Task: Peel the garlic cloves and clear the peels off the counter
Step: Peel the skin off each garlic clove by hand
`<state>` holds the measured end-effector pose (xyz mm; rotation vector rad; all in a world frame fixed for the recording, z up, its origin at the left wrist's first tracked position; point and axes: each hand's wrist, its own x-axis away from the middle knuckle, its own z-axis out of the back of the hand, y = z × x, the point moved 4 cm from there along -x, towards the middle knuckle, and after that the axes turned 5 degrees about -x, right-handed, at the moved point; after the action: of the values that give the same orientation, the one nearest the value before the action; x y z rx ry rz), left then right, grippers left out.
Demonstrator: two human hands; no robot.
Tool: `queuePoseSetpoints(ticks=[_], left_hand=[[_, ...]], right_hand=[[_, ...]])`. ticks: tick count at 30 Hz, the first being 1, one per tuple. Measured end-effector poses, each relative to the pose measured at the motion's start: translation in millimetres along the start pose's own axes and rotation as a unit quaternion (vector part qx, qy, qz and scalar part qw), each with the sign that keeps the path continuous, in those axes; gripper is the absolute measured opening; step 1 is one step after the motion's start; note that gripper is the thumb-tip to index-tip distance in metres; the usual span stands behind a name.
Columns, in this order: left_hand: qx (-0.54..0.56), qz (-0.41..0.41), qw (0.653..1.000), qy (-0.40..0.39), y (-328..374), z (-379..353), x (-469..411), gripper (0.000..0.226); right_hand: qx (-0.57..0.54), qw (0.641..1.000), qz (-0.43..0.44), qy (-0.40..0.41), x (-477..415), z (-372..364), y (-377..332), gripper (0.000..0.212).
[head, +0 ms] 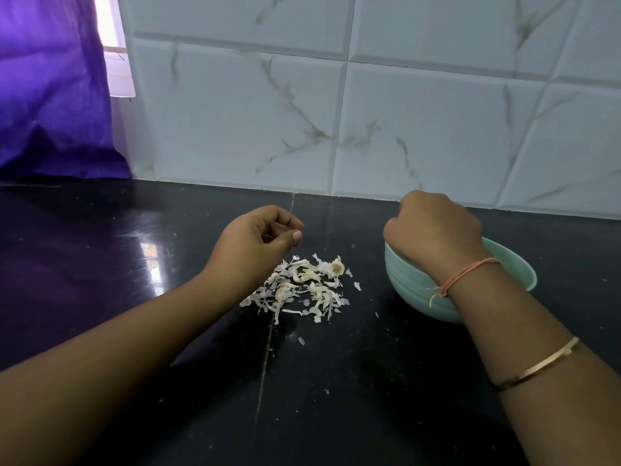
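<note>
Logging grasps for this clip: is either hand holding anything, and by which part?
Cannot be told. Left hand is loosely curled, nothing visible inside; right hand, a fist over the mint-green ribbed bowl, hides any contents.

Dim daylight from the window (pixel 114 45) glares on the counter (pixel 151 250), edges warped

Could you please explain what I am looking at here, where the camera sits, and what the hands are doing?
There is no machine here: a person works bare-handed, and the single picture comes from a camera on their head, looking forward and down. On the black counter lies a pile of garlic peels, with a few stray flakes nearby. To its right stands a pale green bowl. The left hand hovers loosely curled above the pile; whether it holds anything is unclear. The right hand is closed over the bowl, hiding its fingertips and the bowl's contents. Behind are a tiled wall and a purple curtain.
</note>
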<state>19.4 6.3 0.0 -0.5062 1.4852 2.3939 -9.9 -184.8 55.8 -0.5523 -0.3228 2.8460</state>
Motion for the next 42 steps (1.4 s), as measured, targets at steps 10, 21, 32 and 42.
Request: queuePoseSetpoints(ticks=[10, 21, 32, 42], left_hand=[[-0.015, 0.014, 1.000, 0.014, -1.8, 1.7, -0.6, 0.018], [-0.043, 0.021, 0.998, 0.031, -5.0, 5.1, -2.1, 0.019], [-0.044, 0.013, 0.999, 0.026, -3.8, 5.6, -2.2, 0.019], [-0.004, 0.033, 0.999, 0.005, -4.8, 2.9, -2.3, 0.019]], right_hand=[[-0.139, 0.948, 0.268, 0.099, 8.2, -10.6, -38.9, 0.019], [-0.071, 0.933, 0.338, -0.101, 17.4, -77.4, -59.3, 0.042], [-0.078, 0.917, 0.363, -0.146, 15.1, -89.1, -56.2, 0.027], [-0.292, 0.904, 0.307, -0.053, 11.7, -71.4, -52.7, 0.010]])
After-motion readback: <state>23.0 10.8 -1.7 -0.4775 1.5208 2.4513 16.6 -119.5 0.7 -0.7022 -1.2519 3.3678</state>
